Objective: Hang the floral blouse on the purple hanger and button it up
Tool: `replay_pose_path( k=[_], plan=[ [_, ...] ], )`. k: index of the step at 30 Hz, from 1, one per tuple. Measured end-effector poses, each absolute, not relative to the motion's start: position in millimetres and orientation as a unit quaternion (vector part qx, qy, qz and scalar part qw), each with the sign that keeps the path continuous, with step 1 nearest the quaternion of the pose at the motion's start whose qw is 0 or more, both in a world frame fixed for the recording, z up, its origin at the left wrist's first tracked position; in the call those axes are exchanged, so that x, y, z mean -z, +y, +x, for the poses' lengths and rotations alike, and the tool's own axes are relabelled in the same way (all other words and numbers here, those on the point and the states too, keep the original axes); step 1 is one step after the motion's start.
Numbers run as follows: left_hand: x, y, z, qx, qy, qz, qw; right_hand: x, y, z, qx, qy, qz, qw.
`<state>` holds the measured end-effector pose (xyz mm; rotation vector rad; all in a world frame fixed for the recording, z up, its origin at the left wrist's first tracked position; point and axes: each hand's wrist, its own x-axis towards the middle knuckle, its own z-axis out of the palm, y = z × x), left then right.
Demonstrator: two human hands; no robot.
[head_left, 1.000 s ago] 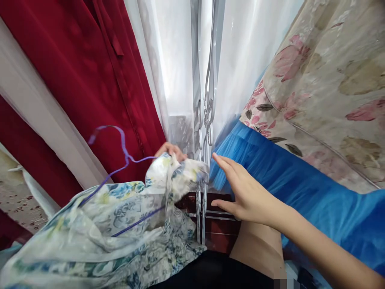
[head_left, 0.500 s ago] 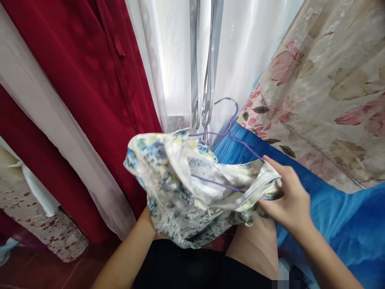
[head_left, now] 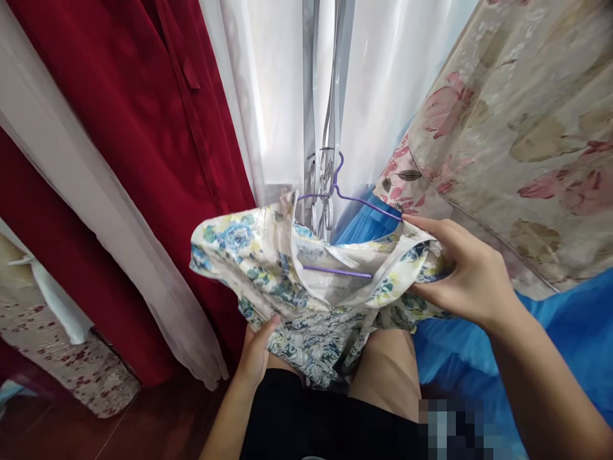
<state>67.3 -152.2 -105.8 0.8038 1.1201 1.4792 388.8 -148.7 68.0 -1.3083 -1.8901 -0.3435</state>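
Observation:
A white garment with blue and yellow flowers (head_left: 268, 268) hangs on a thin purple wire hanger (head_left: 345, 198) in front of me. My right hand (head_left: 464, 275) pinches the garment's right shoulder together with the hanger's arm. My left hand (head_left: 256, 351) grips the garment's lower edge from below, thumb on the cloth. The hanger's hook points up towards the metal window grille (head_left: 325, 128).
A dark red curtain (head_left: 119, 128) and a sheer white curtain (head_left: 268, 96) hang at left and centre. A floral cover (head_left: 527, 128) over bright blue cloth (head_left: 550, 332) lies at right. My bare knee (head_left: 387, 370) is below the garment. Wooden floor and a patterned rug (head_left: 62, 364) lie at lower left.
The garment and hanger swung from my left side to the middle. My right hand, open a second ago, took hold of the shoulder and hanger. My left hand shifted to the lower edge.

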Motion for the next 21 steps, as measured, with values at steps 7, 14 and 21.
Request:
replay_pose_path(
  k=[7, 14, 21],
  plan=[
    [145, -183, 86, -0.593, 0.507, 0.308, 0.545, -16, -165, 395, 0.240, -0.707, -0.476, 0.465],
    [144, -191, 99, -0.589, 0.522, 0.329, 0.523, 109, -197, 302, -0.259, -0.510, -0.552, 0.606],
    [142, -191, 90, -0.613, 0.528, 0.298, 0.507, 114, -171, 268, -0.413, -0.601, -0.517, 0.447]
  ],
)
